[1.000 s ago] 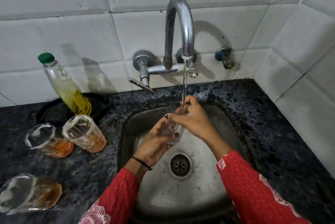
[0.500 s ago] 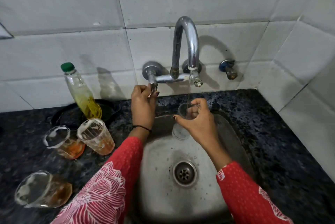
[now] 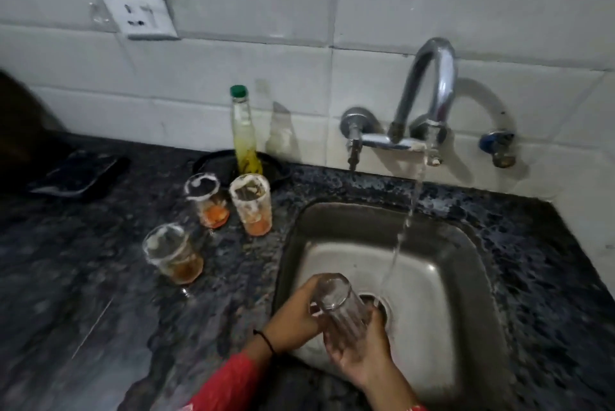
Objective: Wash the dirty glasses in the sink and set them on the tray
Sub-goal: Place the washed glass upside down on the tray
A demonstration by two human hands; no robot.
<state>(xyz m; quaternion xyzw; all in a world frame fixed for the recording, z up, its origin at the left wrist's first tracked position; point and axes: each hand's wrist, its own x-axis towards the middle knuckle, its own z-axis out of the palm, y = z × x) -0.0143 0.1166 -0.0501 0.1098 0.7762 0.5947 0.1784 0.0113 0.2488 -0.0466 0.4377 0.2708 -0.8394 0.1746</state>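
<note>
The person wears a red garment with long sleeves. The left sleeve [image 3: 229, 384] ends a little below the wrist and shows a pale patch at its lower edge (too blurred to tell whether it is a printed pattern). Only a thin strip of the right sleeve [image 3: 417, 408] shows at the bottom edge, red with a touch of white. A thin black band [image 3: 265, 340] circles the left wrist, just above the cuff. The left hand [image 3: 296, 310] and the right hand [image 3: 362, 354] are bare; no rings can be made out in the blur.
</note>
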